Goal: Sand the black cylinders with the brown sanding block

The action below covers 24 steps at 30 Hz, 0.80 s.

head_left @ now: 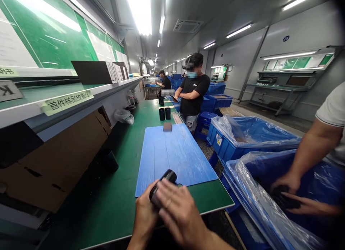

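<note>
The person's left hand (144,217) is under a black cylinder (168,177), and the right hand (180,216), a little blurred, lies over it. The grip of both hands is clamped on this cylinder, so the hands are together around it. The cylinder is held just above the near edge of a blue mat (175,153), close to the mat's near left corner, and the mat lies on a green desk (210,196). Farther along the mat is a small brown block (167,126). Beyond the far edge of the mat, three black cups (161,114) stand upright on the desk. To the right, a co-worker's hands (287,181) are inside a blue crate (231,187) lined with clear plastic, touching dark items (283,198). Another person (192,91) stands beside the desk with folded arms.
</note>
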### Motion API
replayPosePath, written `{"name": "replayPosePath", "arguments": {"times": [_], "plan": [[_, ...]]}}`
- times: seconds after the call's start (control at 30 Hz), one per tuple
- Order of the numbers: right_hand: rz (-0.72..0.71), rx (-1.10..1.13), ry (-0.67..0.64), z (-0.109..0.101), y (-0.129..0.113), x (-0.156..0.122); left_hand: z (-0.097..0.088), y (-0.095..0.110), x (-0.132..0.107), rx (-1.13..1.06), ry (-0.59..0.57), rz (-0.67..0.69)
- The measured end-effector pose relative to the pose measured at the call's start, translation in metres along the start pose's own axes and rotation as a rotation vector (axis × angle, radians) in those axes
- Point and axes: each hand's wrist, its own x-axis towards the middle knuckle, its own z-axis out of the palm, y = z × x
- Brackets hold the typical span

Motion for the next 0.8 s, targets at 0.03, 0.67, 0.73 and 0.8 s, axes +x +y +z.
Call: {"name": "replayPosePath", "arguments": {"times": [0.03,0.67,0.73,0.8], "plan": [[-0.02,0.035,-0.004,0.0,0.005,0.0,0.0,0.001,0.0,-0.004,-0.008,0.004],[0.08,-0.021,-0.038,0.001,-0.001,0.01,0.001,0.004,-0.001,0.067,0.003,-0.018],[0.183,-0.079,0.014,0.001,0.003,0.015,0.001,0.003,-0.001,0.071,0.043,-0.014],[0.175,-0.102,-0.002,-0.001,0.008,0.017,0.001,0.003,-0.001,0.037,0.03,-0.009]]}}
